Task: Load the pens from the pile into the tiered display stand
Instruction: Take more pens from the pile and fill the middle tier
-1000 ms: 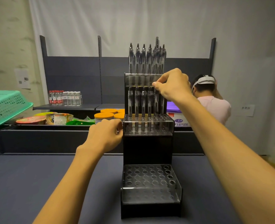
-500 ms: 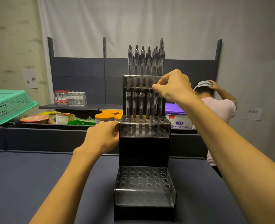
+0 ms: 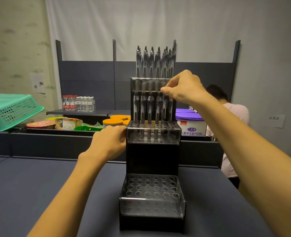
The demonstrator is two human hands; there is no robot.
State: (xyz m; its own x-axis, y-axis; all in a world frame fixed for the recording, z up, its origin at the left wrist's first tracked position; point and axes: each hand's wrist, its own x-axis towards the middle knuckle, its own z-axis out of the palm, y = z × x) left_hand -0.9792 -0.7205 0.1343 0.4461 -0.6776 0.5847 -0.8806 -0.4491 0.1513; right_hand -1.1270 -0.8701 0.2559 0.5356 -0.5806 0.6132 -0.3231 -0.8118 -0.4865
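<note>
A black three-tier display stand (image 3: 152,158) stands on the dark table, with clear perforated trays. Several dark pens (image 3: 154,62) fill the top tier, and another row (image 3: 149,108) stands in the back of the middle tier. The bottom tray (image 3: 151,187) holds no pens. My right hand (image 3: 182,88) pinches the top of a pen (image 3: 164,110) at the right end of the middle-tier row. My left hand (image 3: 109,142) grips the left edge of the middle tray. No pile of pens is in view.
Behind the table runs a low dark ledge with a green basket (image 3: 9,112), snack packs (image 3: 55,124), orange-lidded jars (image 3: 114,121) and a purple-lidded tub (image 3: 190,124). Water bottles (image 3: 78,103) sit on a rear shelf. A person (image 3: 226,117) is behind the stand at right.
The view has shifted, so the stand sits further left and lower. My hands keep their places on the stand and the pen. The person behind has lowered an arm.
</note>
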